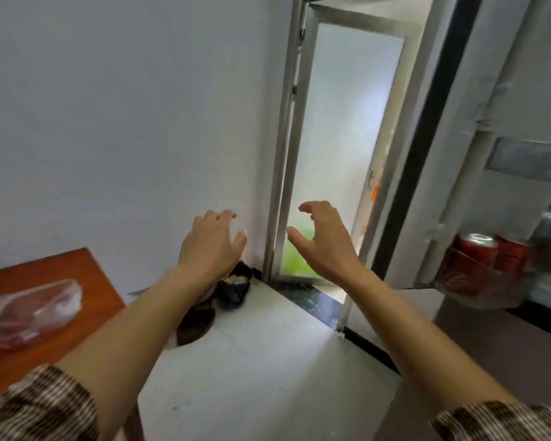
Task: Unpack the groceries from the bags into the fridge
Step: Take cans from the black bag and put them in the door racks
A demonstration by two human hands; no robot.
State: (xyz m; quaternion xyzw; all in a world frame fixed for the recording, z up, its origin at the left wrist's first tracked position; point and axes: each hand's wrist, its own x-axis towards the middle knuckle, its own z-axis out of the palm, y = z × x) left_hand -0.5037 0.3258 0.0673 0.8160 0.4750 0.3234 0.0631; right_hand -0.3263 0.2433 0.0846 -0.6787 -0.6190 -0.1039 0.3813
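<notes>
My left hand (212,246) and my right hand (322,238) are both raised in front of me, fingers loosely curved, holding nothing. A clear plastic bag of red meat (32,313) lies on the orange-brown table (77,268) at the lower left, well left of my left arm. The open fridge door (477,173) stands at the right edge, with red drink cans (477,253) in its lower door shelf. The fridge's inside is mostly out of frame.
A white wall (124,122) fills the left and middle. A frosted-glass door in a metal frame (337,138) stands ajar straight ahead. Dark slippers (233,288) lie on the pale floor (252,361) in the corner under my left hand.
</notes>
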